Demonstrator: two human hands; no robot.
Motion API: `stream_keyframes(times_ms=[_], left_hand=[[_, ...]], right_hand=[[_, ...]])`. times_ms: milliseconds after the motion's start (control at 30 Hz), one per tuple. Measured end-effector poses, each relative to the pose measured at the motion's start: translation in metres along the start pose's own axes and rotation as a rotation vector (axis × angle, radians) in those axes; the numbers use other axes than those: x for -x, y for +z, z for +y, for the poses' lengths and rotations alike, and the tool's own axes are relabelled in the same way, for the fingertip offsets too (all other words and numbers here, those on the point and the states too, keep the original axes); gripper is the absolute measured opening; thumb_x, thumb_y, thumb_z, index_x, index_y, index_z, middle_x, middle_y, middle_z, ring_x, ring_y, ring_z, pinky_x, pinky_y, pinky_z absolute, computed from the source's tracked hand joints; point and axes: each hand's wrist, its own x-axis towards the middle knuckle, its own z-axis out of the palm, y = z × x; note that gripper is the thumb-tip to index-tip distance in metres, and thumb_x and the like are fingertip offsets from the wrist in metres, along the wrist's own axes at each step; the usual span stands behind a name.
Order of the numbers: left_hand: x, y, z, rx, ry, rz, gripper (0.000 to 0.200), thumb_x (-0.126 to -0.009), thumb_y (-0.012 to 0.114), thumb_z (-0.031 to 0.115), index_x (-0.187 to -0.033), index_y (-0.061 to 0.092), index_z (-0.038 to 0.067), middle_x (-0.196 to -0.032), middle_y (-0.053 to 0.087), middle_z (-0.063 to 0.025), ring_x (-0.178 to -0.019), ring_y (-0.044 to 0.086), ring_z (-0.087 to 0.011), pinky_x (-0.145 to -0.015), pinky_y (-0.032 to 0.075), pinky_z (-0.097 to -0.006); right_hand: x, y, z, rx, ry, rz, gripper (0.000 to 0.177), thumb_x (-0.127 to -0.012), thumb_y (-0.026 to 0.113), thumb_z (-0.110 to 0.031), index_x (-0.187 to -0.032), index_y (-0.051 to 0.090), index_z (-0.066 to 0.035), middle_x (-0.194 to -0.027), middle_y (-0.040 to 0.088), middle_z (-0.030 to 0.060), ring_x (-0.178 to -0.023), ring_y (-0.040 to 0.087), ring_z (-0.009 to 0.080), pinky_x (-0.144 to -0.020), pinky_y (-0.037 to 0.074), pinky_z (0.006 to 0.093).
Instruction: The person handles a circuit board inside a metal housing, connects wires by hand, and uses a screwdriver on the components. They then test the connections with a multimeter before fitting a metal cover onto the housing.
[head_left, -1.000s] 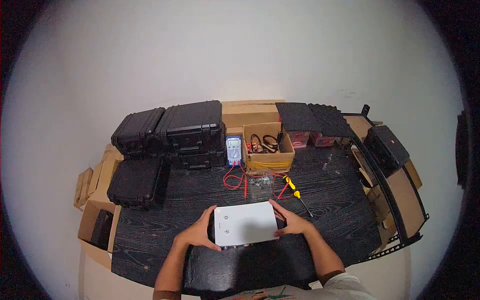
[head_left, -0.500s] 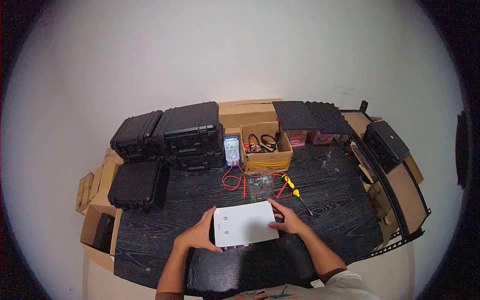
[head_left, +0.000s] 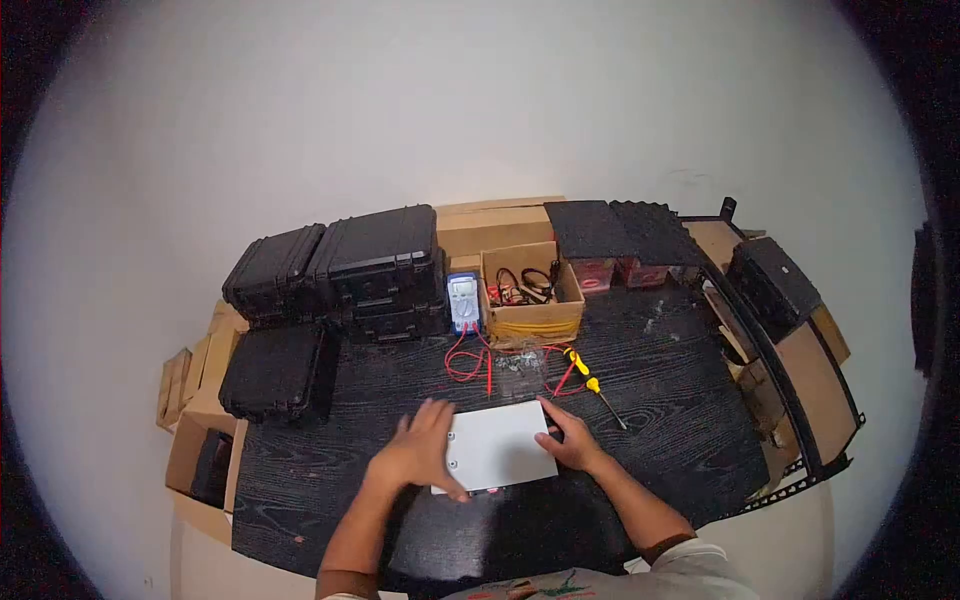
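Note:
A flat white box (head_left: 500,446) lies near the front of the dark table, with two round screw spots towards its left end and small parts showing along its near edge. My left hand (head_left: 415,453) is over the box's left end, fingers stretched out and slightly blurred, thumb by the near edge. At the other end, my right hand (head_left: 572,440) grips the box, thumb on top and fingers along the right side. Beyond it lie a yellow-handled screwdriver (head_left: 594,386), a clear bag of small metal pieces (head_left: 519,372) and a multimeter (head_left: 464,303) with red leads.
Black hard cases (head_left: 375,265) are stacked at the back left, with another case (head_left: 275,370) in front. An open cardboard box (head_left: 535,315) holds cables. Red-fronted boxes (head_left: 595,274) stand under black panels, and a black metal rack (head_left: 790,380) borders the table (head_left: 660,440) at right.
My left hand has shifted right and forward from the box's left edge onto its top, its fingers lifting and spreading. My right hand and the box have barely moved.

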Motion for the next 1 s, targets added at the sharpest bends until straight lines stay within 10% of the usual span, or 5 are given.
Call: stream_keyframes(times_ms=[500, 700, 1000], left_hand=[[-0.054, 0.03, 0.048, -0.126, 0.225, 0.078, 0.142, -0.046, 0.093, 0.055, -0.157, 0.027, -0.003, -0.155, 0.038, -0.0318, -0.142, 0.041, -0.0469, -0.115, 0.034, -0.0665], [-0.042, 0.003, 0.043, -0.027, 0.263, 0.151, 0.138, -0.047, 0.093, 0.049, -0.157, 0.028, -0.004, -0.153, 0.038, -0.0327, -0.142, 0.041, -0.0476, -0.118, 0.035, -0.0589], [-0.039, -0.015, 0.042, 0.275, 0.423, 0.353, 0.149, -0.042, 0.097, 0.042, -0.158, 0.019, -0.009, -0.154, 0.036, -0.0339, -0.145, 0.036, -0.0488, -0.122, 0.032, -0.0518]], right_hand=[[-0.001, 0.006, 0.023, -0.093, -0.077, 0.027, 0.065, -0.102, 0.061, -0.031, -0.154, 0.042, 0.003, -0.145, 0.059, 0.0212, -0.123, 0.064, 0.0245, -0.098, 0.053, 0.0327], [-0.005, 0.011, 0.04, -0.887, 0.321, -0.048, 0.068, -0.102, 0.062, -0.037, -0.158, 0.041, -0.004, -0.15, 0.055, 0.0104, -0.121, 0.061, 0.0155, -0.098, 0.049, 0.0257], [0.025, 0.036, 0.011, -0.962, -0.274, 0.126, 0.099, -0.093, 0.057, -0.071, -0.16, 0.033, -0.003, -0.146, 0.057, 0.0103, -0.132, 0.056, 0.0256, -0.109, 0.045, 0.0415]])
